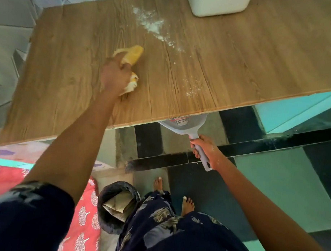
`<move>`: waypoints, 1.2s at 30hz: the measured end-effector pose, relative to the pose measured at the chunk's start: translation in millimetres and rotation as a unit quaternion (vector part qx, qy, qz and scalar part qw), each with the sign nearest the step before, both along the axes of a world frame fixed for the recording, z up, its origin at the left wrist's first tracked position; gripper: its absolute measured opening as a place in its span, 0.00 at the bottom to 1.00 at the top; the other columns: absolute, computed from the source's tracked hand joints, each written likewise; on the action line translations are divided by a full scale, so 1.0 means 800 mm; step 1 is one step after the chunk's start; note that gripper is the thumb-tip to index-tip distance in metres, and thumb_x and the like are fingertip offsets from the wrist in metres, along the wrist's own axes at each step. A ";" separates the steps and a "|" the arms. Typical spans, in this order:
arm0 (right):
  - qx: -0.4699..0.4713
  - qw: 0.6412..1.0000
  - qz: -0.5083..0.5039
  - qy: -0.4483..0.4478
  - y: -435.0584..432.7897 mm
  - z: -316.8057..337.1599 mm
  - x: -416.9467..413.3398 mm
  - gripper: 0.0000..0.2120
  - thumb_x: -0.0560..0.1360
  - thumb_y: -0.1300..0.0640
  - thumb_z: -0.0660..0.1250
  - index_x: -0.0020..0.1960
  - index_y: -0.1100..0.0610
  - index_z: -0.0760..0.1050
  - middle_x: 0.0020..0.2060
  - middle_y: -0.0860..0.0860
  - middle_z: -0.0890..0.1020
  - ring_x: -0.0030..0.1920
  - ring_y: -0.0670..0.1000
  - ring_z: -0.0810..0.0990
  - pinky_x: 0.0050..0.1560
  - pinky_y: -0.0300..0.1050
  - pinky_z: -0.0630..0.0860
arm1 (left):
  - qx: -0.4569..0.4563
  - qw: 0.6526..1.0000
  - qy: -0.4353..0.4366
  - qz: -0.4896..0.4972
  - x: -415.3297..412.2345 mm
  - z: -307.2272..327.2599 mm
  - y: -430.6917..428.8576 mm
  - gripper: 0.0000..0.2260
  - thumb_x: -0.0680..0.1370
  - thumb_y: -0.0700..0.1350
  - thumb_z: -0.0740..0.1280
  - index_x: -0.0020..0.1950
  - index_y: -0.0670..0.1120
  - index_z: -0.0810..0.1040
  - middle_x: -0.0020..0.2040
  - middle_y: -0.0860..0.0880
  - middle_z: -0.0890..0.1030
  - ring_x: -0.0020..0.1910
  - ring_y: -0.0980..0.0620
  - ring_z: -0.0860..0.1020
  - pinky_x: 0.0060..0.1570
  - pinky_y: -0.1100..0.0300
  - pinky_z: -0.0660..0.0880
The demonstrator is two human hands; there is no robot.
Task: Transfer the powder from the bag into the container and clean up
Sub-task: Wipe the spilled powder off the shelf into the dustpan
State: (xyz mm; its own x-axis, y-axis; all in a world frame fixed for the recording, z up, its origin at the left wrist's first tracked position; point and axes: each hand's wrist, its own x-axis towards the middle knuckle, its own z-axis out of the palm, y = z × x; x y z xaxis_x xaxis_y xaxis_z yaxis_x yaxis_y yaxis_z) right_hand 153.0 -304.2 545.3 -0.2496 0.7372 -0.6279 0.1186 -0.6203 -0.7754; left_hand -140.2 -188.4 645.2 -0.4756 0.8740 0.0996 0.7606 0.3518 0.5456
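Much of the wooden table runs out of view at its far and right sides. Of the white container, only the lower part shows at the top edge, well beyond the right hand. The grey dustpan has its front tucked under the table's near edge, so only the back of the pan and the handle can be seen. A round dark bin stands on the floor between the two arms, nearer than either hand. The folded brown paper bag in it is partly covered by the bin's rim and by the person's patterned garment. The yellow cloth is half hidden under the left hand.

Spilled white powder lies on the tabletop, ahead and to the right of the left hand. It is thickest in a patch just short of the container and thins into a broken trail toward the near edge. Faint speckles lie close to that edge, above the dustpan.

The left arm reaches forward with the back of the hand up, its fingers curled on the cloth and holding it against the wood. The right hand, dusted white, is wrapped round the dustpan's handle below the table edge.
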 end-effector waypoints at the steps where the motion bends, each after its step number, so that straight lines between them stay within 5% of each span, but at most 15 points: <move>1: 0.003 1.000 0.003 -0.010 0.004 -0.002 -0.004 0.04 0.76 0.60 0.63 0.42 0.56 0.72 0.31 0.53 0.75 0.25 0.46 0.72 0.28 0.39 0.72 | -0.009 1.000 0.010 0.027 -0.021 -0.001 0.009 0.21 0.75 0.52 0.57 0.67 0.56 0.71 0.62 0.40 0.76 0.61 0.40 0.75 0.59 0.52 0.72; 18: 0.006 0.994 -0.046 -0.096 0.043 -0.025 -0.039 0.05 0.75 0.67 0.62 0.44 0.58 0.71 0.31 0.55 0.75 0.22 0.42 0.73 0.25 0.34 0.72 | -0.104 0.984 0.129 0.068 -0.141 -0.013 0.236 0.20 0.79 0.50 0.54 0.71 0.50 0.65 0.73 0.39 0.63 0.71 0.36 0.60 0.67 0.42 0.59; 23: -0.012 0.991 -0.073 -0.114 0.049 -0.032 -0.033 0.07 0.74 0.68 0.63 0.40 0.59 0.71 0.29 0.55 0.75 0.20 0.43 0.73 0.23 0.34 0.71 | -0.114 0.984 0.128 -0.049 -0.088 -0.008 0.267 0.22 0.79 0.49 0.54 0.73 0.49 0.63 0.75 0.39 0.60 0.72 0.37 0.61 0.71 0.45 0.59; 28: -0.007 0.988 -0.081 -0.133 0.059 -0.031 -0.035 0.09 0.74 0.68 0.62 0.36 0.61 0.71 0.26 0.54 0.75 0.20 0.43 0.73 0.23 0.34 0.71 | -0.054 0.960 0.157 -0.224 -0.010 -0.028 0.222 0.20 0.76 0.48 0.58 0.68 0.58 0.69 0.70 0.44 0.69 0.66 0.39 0.69 0.64 0.48 0.65; 31: -0.001 0.989 -0.063 -0.131 0.065 -0.031 -0.034 0.09 0.74 0.68 0.62 0.36 0.62 0.72 0.28 0.54 0.75 0.27 0.48 0.74 0.28 0.38 0.73 | 0.034 0.956 0.065 -0.283 -0.016 -0.029 0.215 0.20 0.75 0.46 0.60 0.66 0.55 0.73 0.67 0.46 0.74 0.62 0.43 0.73 0.59 0.53 0.71; 33: -0.002 0.990 -0.054 -0.128 0.068 -0.031 -0.034 0.09 0.75 0.69 0.61 0.36 0.63 0.71 0.30 0.55 0.74 0.30 0.51 0.72 0.28 0.37 0.72 | 0.086 0.974 0.018 -0.208 -0.057 -0.027 0.248 0.20 0.74 0.45 0.59 0.66 0.51 0.73 0.64 0.44 0.76 0.61 0.43 0.75 0.60 0.53 0.72; 36: -0.011 0.989 -0.073 -0.127 0.070 -0.034 -0.034 0.11 0.74 0.72 0.59 0.35 0.63 0.71 0.29 0.56 0.72 0.30 0.50 0.71 0.24 0.35 0.71 | 0.022 0.996 0.067 -0.049 -0.144 -0.027 0.311 0.20 0.75 0.48 0.60 0.68 0.50 0.71 0.67 0.42 0.73 0.65 0.41 0.72 0.65 0.49 0.68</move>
State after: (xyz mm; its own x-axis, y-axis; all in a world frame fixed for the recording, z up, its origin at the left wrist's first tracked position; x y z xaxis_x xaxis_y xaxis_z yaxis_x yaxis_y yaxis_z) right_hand 125.7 -248.5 518.1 0.0262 0.7389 -0.6733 0.2151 -0.6619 -0.7181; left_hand -255.3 60.2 623.5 -0.3678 0.9092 0.1951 0.8570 0.2499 0.4507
